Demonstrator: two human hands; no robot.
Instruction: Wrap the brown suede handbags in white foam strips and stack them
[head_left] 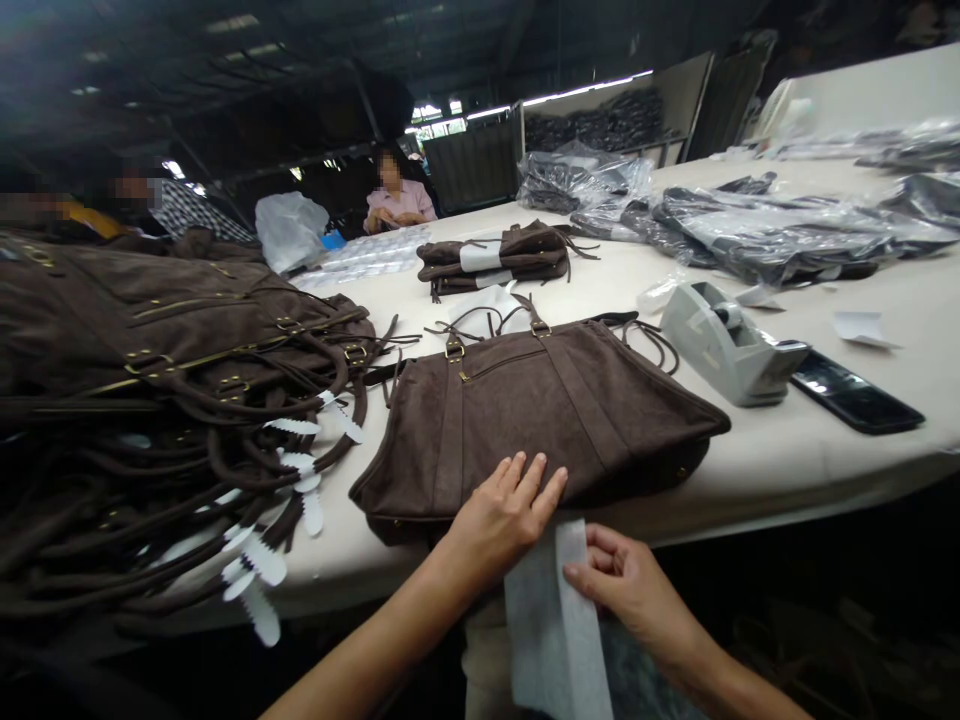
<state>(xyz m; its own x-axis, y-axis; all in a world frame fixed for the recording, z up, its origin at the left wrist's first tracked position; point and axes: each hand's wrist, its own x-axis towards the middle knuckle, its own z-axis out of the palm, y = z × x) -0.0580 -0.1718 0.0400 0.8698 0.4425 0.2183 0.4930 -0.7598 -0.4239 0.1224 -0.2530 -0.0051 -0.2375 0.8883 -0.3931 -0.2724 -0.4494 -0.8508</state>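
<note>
A dark brown suede-like handbag (510, 415) lies flat at the table's front edge, its zipper and brass-coloured rings facing up. My left hand (506, 515) rests on the bag's lower edge with the fingers stretched out. Below that edge hangs a thin white sheet (534, 620), which looks like paper or soft cloth. Between thumb and fingers, my right hand (626, 580) pinches the sheet's folded right side. The sheet's upper end is partly hidden by my left hand and the bag.
On the left is a heap of similar brown bags (187, 310) with white tags (259, 560). A grey tape dispenser (720, 345) and a black phone (859, 388) stand right. Folded brown bundles (525, 255) and plastic-wrapped goods (780, 230) lie behind. A person (401, 195) sits at the back.
</note>
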